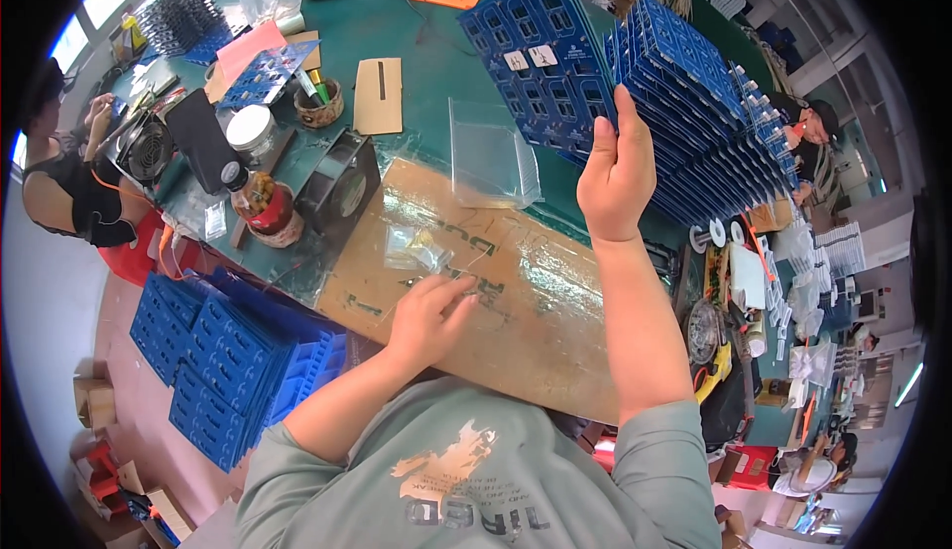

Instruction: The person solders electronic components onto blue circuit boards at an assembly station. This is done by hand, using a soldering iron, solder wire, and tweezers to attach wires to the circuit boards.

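Observation:
My right hand [617,177] is raised at the right, gripping the near edge of a stack of blue circuit board panels [540,58]. The panels stand tilted, with two small white labels on the face toward me. My left hand [431,321] rests on the tape-covered brown cardboard sheet [535,341], fingers loosely apart and nothing visible in them. Just beyond its fingertips lies a small clear plastic bag [416,249] with tiny yellowish contents. A clear plastic tray [491,157] lies between the cardboard and the held panels.
Tall stacks of blue panels [684,103] stand at the right. More panels [213,351] fill a blue crate at lower left. A black fan [339,187], a bottle [263,202] and a brown card [378,96] are on the green table [412,38]. Other people sit at both sides.

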The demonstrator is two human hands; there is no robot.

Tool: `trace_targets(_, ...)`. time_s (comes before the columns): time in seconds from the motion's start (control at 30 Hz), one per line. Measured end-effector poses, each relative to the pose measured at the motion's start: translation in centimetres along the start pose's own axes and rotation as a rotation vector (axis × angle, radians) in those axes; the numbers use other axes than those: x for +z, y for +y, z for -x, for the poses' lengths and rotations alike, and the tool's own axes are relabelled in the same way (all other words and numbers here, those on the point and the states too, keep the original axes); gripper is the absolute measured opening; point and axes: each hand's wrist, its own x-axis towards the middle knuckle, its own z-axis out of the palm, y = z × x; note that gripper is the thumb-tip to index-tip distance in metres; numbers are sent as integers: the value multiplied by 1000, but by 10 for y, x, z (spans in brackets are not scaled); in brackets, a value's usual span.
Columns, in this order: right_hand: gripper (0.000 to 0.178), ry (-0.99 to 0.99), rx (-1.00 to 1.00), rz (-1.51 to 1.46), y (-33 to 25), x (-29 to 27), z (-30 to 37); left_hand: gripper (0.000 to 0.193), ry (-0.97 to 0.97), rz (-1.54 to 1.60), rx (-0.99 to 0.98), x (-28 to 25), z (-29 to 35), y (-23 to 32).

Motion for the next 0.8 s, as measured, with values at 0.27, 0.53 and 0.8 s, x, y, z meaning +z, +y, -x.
trace_targets(0.27, 39, 44, -5, -39, -11, -1, 5, 24, 8, 11, 29, 0, 1, -2)
trace_targets(0.53, 39, -3, 43, -16, -6, 6, 22, 25, 5, 4, 8, 0, -1, -2)
trace_targets(0.8, 39, -23, 759, -474, -12, -7, 40, 26, -6, 33, -22, 0, -1, 0)
